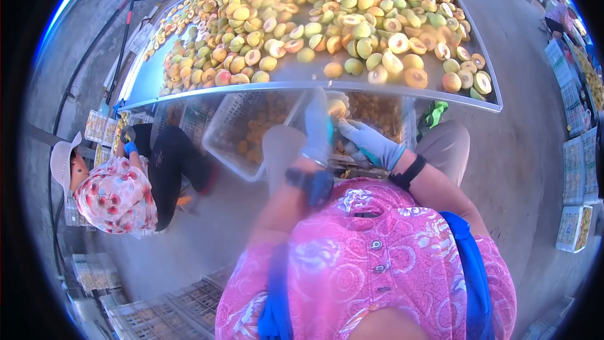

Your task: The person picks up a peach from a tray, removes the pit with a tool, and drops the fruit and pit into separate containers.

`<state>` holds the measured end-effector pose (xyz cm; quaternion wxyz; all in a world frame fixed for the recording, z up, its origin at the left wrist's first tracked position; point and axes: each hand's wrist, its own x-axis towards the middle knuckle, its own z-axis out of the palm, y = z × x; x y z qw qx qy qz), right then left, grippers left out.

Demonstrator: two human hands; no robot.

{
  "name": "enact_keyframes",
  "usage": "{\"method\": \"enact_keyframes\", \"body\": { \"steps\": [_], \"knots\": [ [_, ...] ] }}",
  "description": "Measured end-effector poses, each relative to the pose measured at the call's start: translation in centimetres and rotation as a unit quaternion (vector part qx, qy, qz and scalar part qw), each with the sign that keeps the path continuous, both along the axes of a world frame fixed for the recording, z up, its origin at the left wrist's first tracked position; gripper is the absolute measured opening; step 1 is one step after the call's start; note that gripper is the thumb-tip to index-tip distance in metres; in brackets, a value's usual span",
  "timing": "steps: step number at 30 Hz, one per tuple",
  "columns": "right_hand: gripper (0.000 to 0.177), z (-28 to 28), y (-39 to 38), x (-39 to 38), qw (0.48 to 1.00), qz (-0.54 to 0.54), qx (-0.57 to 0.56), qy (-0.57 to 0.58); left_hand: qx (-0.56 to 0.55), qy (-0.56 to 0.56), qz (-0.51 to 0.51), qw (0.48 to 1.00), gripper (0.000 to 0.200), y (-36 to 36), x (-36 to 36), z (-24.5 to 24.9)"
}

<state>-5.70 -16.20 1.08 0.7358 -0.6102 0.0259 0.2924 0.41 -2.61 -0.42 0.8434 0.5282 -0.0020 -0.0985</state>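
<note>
Between my two gloved hands, below the table's near edge, is a pale yellow peach half [338, 107]. My right hand [371, 141], in a light grey glove, is closed with its fingertips against the lower side of this fruit. Beside the fruit's left side is my left hand [319, 124], pointing upward and smeared by motion, so its grip does not show clearly. Many halved peaches [352, 25], several with pits showing, lie on the metal-rimmed table [302, 88] in front. Under my hands stands a crate [408, 119] with darker orange pieces in it.
A white plastic crate [217, 132] with fruit stands left of my knees. Another person [119, 195] in a flowered top sits at the left. Stacked crates [571, 170] line the right side, and more crates [163, 308] lie at lower left. Something green [433, 115] hangs near my right knee.
</note>
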Motion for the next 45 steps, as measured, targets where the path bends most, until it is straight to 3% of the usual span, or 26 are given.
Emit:
{"method": "enact_keyframes", "body": {
  "steps": [1, 5, 7, 10, 14, 20, 22, 23, 25, 27, 28, 29, 30, 32, 33, 34, 35, 36, 38, 41, 43, 45],
  "knots": [
    [0.049, -0.2, -0.3, -0.1, 0.996, 0.019, 0.063, 0.062, 0.003, 0.017, -0.024, 1.0, 0.056, 0.2, -0.1, 0.3],
    [0.041, -0.8, -0.6, -0.5, 0.978, 0.034, 0.18, 0.097, -0.034, 0.084, -0.089, 0.992, 0.058, 0.6, 0.2, 0.2],
    [0.036, -2.2, -1.3, -0.5, 0.941, 0.116, 0.28, 0.148, 0.093, -0.026, -0.138, 0.986, 0.064, 0.7, 0.4, -0.1],
    [0.031, -3.2, -1.4, -0.2, 0.899, 0.16, 0.364, 0.182, 0.147, -0.005, -0.156, 0.977, 0.067, 1.0, 0.3, 0.2],
    [0.03, -4.2, -1.7, -0.3, 0.874, 0.167, 0.405, 0.209, 0.119, 0.013, -0.183, 0.976, 0.067, 1.0, 0.4, -0.9],
    [0.032, -3.7, -1.8, -0.4, 0.826, 0.192, 0.477, 0.23, -0.008, 0.105, -0.142, 0.984, 0.07, -0.1, 0.2, -0.8],
    [0.032, -3.5, -1.8, -0.4, 0.79, 0.211, 0.531, 0.225, -0.115, 0.188, -0.169, 0.961, 0.067, 0.0, 0.1, -0.5],
    [0.032, -3.7, -1.9, -0.4, 0.788, 0.212, 0.533, 0.225, -0.112, 0.189, -0.168, 0.961, 0.067, 0.2, 0.3, -0.7],
    [0.036, -4.5, -2.6, -0.5, 0.712, 0.224, 0.613, 0.259, -0.152, 0.053, -0.145, 0.976, 0.051, 1.2, 1.2, -1.2],
    [0.037, -5.6, -3.1, -0.3, 0.725, 0.165, 0.629, 0.225, -0.408, 0.145, -0.084, 0.897, 0.05, 3.1, 2.9, -1.2],
    [0.039, -6.3, -3.6, 0.0, 0.738, 0.106, 0.639, 0.192, -0.267, 0.13, -0.01, 0.955, 0.05, 5.4, 4.3, -1.4],
    [0.041, -8.0, -3.9, 0.3, 0.732, 0.053, 0.646, 0.21, -0.144, 0.018, 0.048, 0.988, 0.048, 6.7, 5.7, -1.9],
    [0.041, -9.2, -4.0, 0.5, 0.731, 0.053, 0.648, 0.209, 0.15, -0.075, 0.143, 0.975, 0.045, 9.0, 6.8, -2.7],
    [0.042, -10.7, -3.9, 0.9, 0.756, -0.086, 0.607, 0.23, 0.275, -0.128, 0.189, 0.934, 0.031, 9.1, 7.8, -0.8],
    [0.042, -11.0, -3.7, 1.2, 0.755, -0.083, 0.609, 0.229, 0.277, -0.13, 0.191, 0.933, 0.031, 8.7, 8.3, -0.4],
    [0.042, -11.2, -3.6, 1.4, 0.768, -0.074, 0.59, 0.238, 0.452, -0.267, 0.153, 0.837, 0.035, 8.0, 8.6, -0.2],
    [0.043, -11.4, -3.5, 1.6, 0.782, -0.065, 0.569, 0.246, 0.599, -0.387, 0.107, 0.693, 0.04, 7.0, 9.0, -0.2],
    [0.043, -11.5, -3.6, 1.6, 0.782, -0.066, 0.569, 0.243, 0.598, -0.39, 0.107, 0.692, 0.04, 5.3, 9.3, 0.3],
    [0.046, -11.3, -3.6, 1.7, 0.831, -0.013, 0.491, 0.261, 0.662, -0.293, 0.037, 0.689, 0.049, 1.4, 10.0, 1.5],
    [0.048, -10.5, -4.2, 1.6, 0.821, -0.011, 0.503, 0.27, 0.703, -0.251, -0.027, 0.665, 0.06, -1.3, 13.7, -1.0],
    [0.047, -9.9, -4.7, 1.5, 0.807, -0.003, 0.529, 0.261, 0.713, -0.24, -0.055, 0.657, 0.055, -2.9, 14.3, -0.5],
    [0.043, -9.1, -4.8, 1.2, 0.847, -0.019, 0.47, 0.247, 0.725, -0.226, -0.083, 0.645, 0.051, -3.5, 15.0, -0.5]
  ]
}}
